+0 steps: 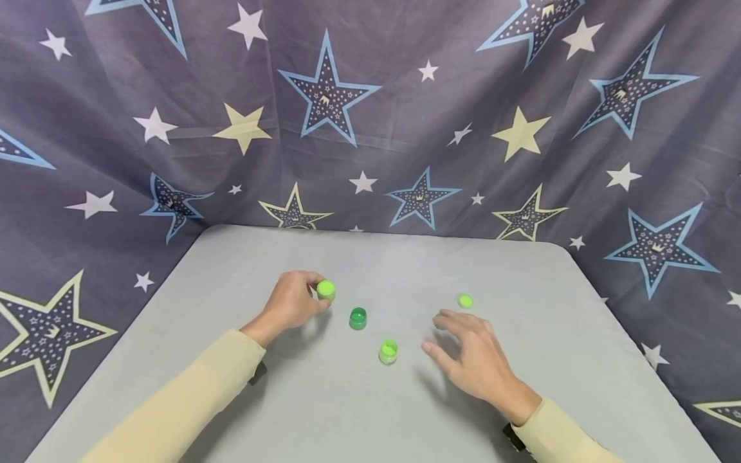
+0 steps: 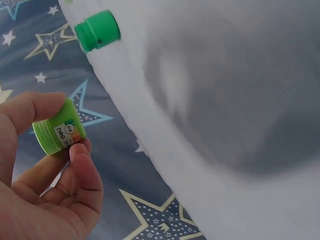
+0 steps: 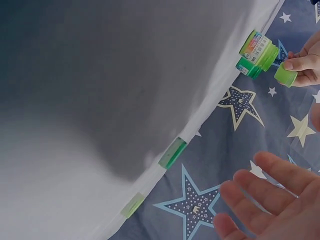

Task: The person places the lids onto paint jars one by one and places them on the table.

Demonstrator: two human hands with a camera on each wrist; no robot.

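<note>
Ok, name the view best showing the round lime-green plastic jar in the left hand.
Left wrist: the jar is large there, its label visible. The head view shows mainly its bright top; the right wrist view shows it small, partly covered.

A dark green jar [image 1: 358, 319], just right of the left hand's [image 1: 292, 300] fingertips, and an open light green jar [image 1: 388, 354], left of the right hand's [image 1: 475, 359] thumb, block the middle; a dark green lid [image 3: 173, 154] lies near the right fingertips, a light green lid [image 1: 466, 301] beyond. Bare table [image 1: 359, 415] outside both hands offers passage.
</note>
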